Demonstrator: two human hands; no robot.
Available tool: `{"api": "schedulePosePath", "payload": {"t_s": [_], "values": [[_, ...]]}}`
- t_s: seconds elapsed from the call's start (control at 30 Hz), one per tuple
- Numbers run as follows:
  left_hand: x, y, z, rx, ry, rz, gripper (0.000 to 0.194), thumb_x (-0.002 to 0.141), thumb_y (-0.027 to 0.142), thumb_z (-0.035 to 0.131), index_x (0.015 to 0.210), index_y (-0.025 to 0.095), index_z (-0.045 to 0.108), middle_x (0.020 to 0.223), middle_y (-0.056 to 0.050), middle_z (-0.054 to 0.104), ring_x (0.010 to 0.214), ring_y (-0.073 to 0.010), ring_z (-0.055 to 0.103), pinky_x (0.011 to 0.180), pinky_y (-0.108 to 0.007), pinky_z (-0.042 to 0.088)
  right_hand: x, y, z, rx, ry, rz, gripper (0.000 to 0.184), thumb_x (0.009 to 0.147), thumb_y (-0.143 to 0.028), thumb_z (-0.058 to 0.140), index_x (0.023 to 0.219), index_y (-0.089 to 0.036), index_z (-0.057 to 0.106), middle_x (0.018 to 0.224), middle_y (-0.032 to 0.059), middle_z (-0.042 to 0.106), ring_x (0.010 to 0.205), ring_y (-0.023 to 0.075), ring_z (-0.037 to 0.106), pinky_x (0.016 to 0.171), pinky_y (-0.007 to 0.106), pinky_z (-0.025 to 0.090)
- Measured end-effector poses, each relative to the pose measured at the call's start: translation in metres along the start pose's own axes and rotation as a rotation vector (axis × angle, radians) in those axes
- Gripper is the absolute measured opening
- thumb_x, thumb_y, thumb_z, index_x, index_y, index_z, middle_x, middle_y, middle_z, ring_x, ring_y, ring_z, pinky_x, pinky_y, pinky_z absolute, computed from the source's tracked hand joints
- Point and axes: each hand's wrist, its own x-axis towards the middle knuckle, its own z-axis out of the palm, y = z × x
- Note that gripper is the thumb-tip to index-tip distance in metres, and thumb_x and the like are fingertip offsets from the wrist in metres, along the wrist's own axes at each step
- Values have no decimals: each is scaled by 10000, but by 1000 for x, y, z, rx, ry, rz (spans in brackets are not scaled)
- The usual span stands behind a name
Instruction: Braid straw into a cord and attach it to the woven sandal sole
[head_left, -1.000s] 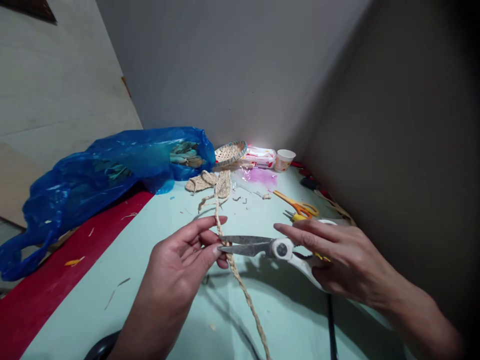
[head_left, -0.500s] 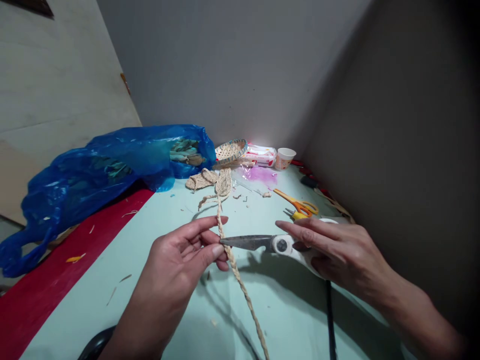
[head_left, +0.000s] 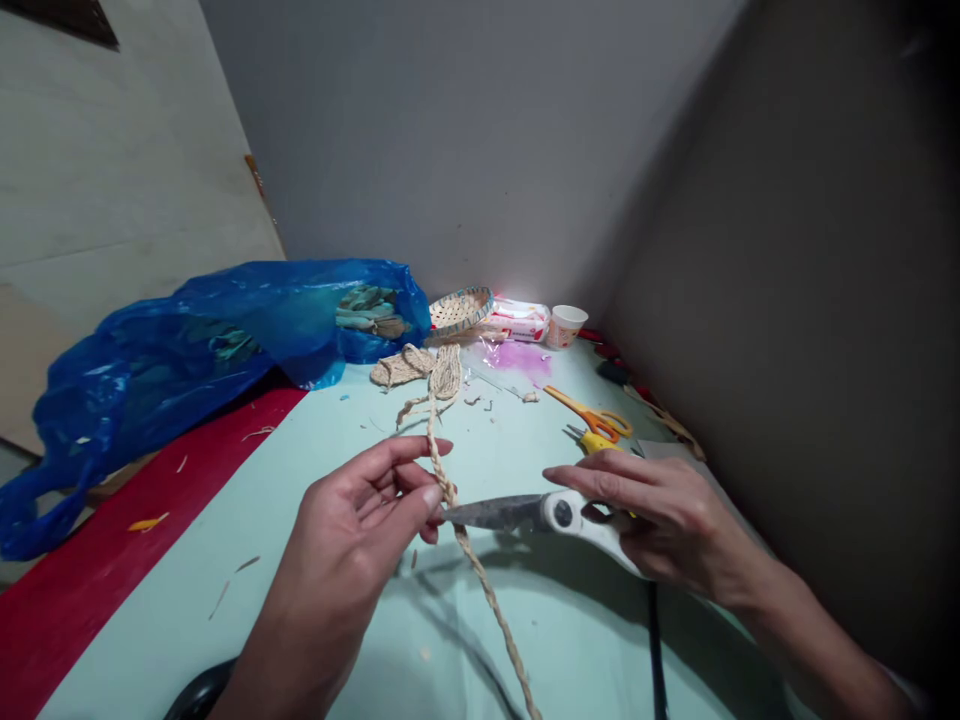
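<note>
Between thumb and fingers, my left hand pinches a thin braided straw cord. The cord runs from a flat looped braid piece at the back down past the bottom edge. White-handled scissors are in my right hand, fingers around the handle. Their blades lie together, pointing left, with the tip at the cord just below my left thumb. Whether a strand sits between the blades I cannot tell. A second braided piece lies beside the looped one.
A blue plastic bag of dried strips lies at the left over a red band. A woven basket, a white-red packet and a paper cup stand at the back. Orange scissors and yellow snips lie right of centre.
The scissor tip has moved down along the cord, from level with my left thumb to just below it. My left hand still pinches the cord.
</note>
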Motion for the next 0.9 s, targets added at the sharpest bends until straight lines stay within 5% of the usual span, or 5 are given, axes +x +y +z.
{"api": "schedulePosePath", "payload": {"t_s": [0.13, 0.3, 0.47, 0.7, 0.9], "values": [[0, -2, 1, 39, -19, 29, 274, 703, 262, 745, 958, 169, 706, 669, 8, 610, 598, -125, 589, 561, -203, 489, 6, 0, 6, 228, 187, 246, 226, 814, -186, 659, 1039, -199, 650, 872, 58, 647, 740, 169, 622, 638, 261, 502], [-1, -9, 6, 91, -69, 19, 222, 724, 227, 719, 940, 178, 702, 648, 17, 595, 589, -124, 587, 565, -206, 494, 21, -23, 27, 920, 165, 732, 405, 697, -394, 793, 966, -197, 563, 815, 7, 599, 618, 150, 647, 470, 213, 487], [-4, -14, 16, 52, -102, -50, 282, 679, 235, 736, 950, 173, 692, 644, 14, 614, 605, -144, 620, 582, -223, 500, 31, -61, 45, 1345, 42, 781, 484, 580, -365, 874, 871, -192, 527, 716, -13, 638, 621, 138, 642, 590, 240, 524], [-4, -9, 13, -10, -168, -94, 279, 744, 325, 716, 980, 178, 707, 735, -33, 667, 662, -145, 595, 639, -231, 488, 28, -65, 50, 1469, 77, 782, 489, 570, -256, 893, 899, -190, 536, 774, -44, 597, 650, 90, 614, 591, 179, 474], [0, -11, 11, -23, -100, -62, 226, 721, 283, 764, 922, 186, 724, 856, -29, 679, 734, -137, 611, 650, -206, 478, 30, -68, 50, 1454, 8, 801, 560, 471, -281, 930, 834, -195, 512, 736, -49, 578, 654, 108, 592, 587, 201, 470]]}}
